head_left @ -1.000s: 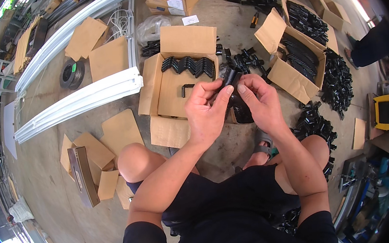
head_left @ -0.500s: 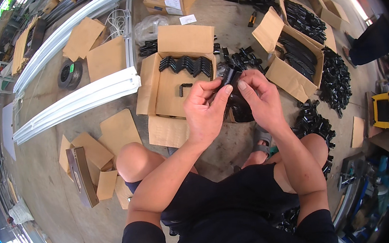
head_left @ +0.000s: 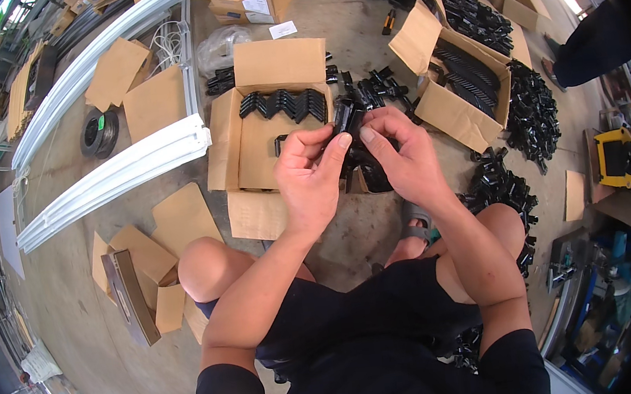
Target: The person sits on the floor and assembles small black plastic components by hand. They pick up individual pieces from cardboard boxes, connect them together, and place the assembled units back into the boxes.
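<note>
Between my hands is a short black tube-like fitting (head_left: pixel 343 119), tilted with its upper end pointing away from me. My left hand (head_left: pixel 310 176) pinches it between thumb and fingers. The fingers of my right hand (head_left: pixel 403 155) are curled in at its right side, thumb bent toward it; their exact contact is hidden. Just beyond my left hand stands an open cardboard box (head_left: pixel 226 141) with a row of black angled parts (head_left: pixel 283 106) along its far side. One loose black piece (head_left: pixel 279 145) lies inside it, partly covered by my fingers.
A small box of black pieces (head_left: pixel 372 180) sits below my hands. Black fittings lie piled on the right (head_left: pixel 531 109), near another open carton (head_left: pixel 463 118). White metal profiles (head_left: pixel 121 175) and cardboard sheets (head_left: pixel 183 218) are on the left. Another person's leg (head_left: pixel 593 45) shows far right.
The whole scene has shifted slightly left in the picture as my head turned. My hands keep the black fitting in nearly the same place, with its tilt slightly changed.
</note>
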